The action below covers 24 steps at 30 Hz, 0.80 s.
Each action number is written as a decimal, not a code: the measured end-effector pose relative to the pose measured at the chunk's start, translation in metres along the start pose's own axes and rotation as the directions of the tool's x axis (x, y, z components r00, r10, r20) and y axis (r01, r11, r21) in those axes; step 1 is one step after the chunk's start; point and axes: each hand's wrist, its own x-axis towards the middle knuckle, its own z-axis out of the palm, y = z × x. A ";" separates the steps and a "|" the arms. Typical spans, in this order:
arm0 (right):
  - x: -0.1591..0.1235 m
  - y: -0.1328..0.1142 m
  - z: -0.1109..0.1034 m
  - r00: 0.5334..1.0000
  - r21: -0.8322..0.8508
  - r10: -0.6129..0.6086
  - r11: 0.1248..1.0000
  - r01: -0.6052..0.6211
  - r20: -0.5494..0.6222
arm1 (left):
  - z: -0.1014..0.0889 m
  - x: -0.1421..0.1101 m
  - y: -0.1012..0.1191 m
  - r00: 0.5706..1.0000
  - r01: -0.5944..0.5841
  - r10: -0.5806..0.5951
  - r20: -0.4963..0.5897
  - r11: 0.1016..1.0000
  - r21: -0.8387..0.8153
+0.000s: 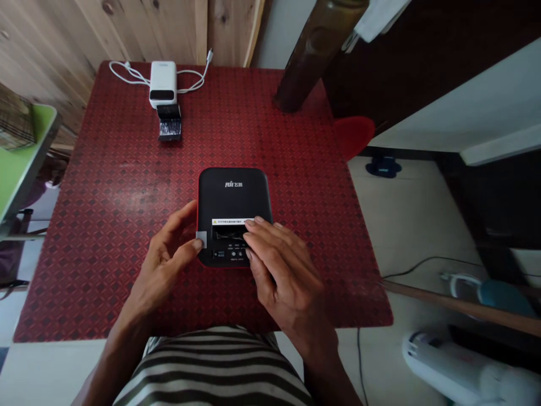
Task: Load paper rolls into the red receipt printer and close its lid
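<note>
A black receipt printer (234, 197) with a white logo sits on the red patterned table (127, 186) right in front of me. My left hand (169, 256) rests against its left side, thumb on the grey side latch, fingers spread along the edge. My right hand (279, 265) lies over the printer's front right, fingertips at the paper slot and the yellow-white label, fingers stretched out. Neither hand holds anything loose.
A white power bank (163, 83) with a white cable (127, 72) and a small black device (169, 123) lie at the table's far left. A dark wooden post (313, 51) stands at the far right corner. A green table (17, 158) is at left; a white fan (465, 366) and cords are on the floor at right.
</note>
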 end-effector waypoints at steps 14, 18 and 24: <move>-0.003 0.007 -0.003 0.987 -0.011 0.085 0.996 -0.087 -0.138 | 0.013 0.001 0.008 0.998 0.048 -0.048 -0.050 0.999 0.002; -0.007 0.015 -0.004 0.976 -0.020 0.148 0.988 -0.153 -0.159 | 0.016 0.003 0.007 0.996 0.053 -0.052 -0.070 0.998 0.018; -0.007 0.013 0.003 0.966 -0.004 0.193 0.980 -0.197 -0.171 | 0.018 0.003 0.008 0.995 0.061 -0.060 -0.080 0.998 0.012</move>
